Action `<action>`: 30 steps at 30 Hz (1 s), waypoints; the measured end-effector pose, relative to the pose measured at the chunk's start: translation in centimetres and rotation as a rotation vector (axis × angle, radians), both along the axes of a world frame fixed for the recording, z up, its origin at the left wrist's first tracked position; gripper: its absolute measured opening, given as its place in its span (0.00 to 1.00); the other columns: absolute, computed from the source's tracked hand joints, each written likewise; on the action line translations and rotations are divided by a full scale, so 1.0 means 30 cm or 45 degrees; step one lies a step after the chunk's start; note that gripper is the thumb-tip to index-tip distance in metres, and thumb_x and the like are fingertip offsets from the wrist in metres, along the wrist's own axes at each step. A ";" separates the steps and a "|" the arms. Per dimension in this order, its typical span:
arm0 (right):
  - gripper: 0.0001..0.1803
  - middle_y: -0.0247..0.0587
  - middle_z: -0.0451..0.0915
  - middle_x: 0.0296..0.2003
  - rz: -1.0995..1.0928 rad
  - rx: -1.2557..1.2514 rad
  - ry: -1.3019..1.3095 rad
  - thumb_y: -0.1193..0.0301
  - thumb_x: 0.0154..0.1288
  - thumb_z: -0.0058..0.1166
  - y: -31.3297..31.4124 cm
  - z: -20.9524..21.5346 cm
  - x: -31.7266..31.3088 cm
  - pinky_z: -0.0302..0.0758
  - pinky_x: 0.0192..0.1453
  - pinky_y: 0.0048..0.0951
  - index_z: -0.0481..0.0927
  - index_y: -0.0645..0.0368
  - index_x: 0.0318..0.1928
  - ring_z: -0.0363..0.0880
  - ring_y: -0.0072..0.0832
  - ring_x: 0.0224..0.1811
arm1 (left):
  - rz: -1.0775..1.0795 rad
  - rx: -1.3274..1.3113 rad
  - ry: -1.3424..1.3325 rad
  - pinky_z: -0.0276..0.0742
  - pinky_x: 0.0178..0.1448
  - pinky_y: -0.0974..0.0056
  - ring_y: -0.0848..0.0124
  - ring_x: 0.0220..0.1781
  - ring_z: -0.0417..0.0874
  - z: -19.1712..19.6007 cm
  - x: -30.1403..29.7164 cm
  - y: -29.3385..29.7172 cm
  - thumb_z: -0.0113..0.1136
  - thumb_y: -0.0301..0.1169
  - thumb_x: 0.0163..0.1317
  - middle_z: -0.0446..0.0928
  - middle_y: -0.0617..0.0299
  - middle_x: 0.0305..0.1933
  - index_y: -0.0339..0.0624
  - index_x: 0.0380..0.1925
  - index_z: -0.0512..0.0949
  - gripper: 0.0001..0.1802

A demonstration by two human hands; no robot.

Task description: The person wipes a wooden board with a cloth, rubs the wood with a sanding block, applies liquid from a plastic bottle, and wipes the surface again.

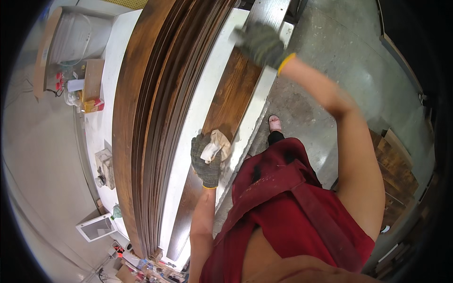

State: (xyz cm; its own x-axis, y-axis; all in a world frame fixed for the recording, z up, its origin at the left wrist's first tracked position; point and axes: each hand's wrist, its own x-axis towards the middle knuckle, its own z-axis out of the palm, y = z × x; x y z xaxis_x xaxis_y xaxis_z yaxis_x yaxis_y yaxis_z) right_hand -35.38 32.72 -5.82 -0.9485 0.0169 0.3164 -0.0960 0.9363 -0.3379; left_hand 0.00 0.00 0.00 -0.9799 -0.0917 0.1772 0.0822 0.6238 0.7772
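A dark brown wooden plank (234,92) with visible grain lies lengthwise on a white bench (198,104). My left hand (204,162), in a dark grey knit glove with a yellow cuff, rests over the plank's nearer part. It is closed on a crumpled off-white cloth (219,143). Toward the plank's far end is my right hand (265,46), gloved the same way and smeared by motion. Its fingers are too blurred to show whether they hold anything. Beyond it, the far surface looks pale and shiny.
Several dark brown planks (155,94) stand in a long row left of the plank. A white bucket (78,37), a cardboard box (94,78) and a small framed panel (96,227) are farther left. More boards (394,174) lie at right, by the concrete floor (325,56).
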 end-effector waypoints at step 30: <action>0.23 0.47 0.87 0.43 0.104 -0.111 -0.224 0.48 0.61 0.55 0.431 0.329 -0.350 0.78 0.54 0.40 0.89 0.54 0.39 0.85 0.47 0.46 | -0.108 -0.218 -0.062 0.58 0.77 0.46 0.51 0.66 0.74 0.043 0.001 -0.012 0.68 0.34 0.57 0.79 0.50 0.58 0.39 0.54 0.80 0.23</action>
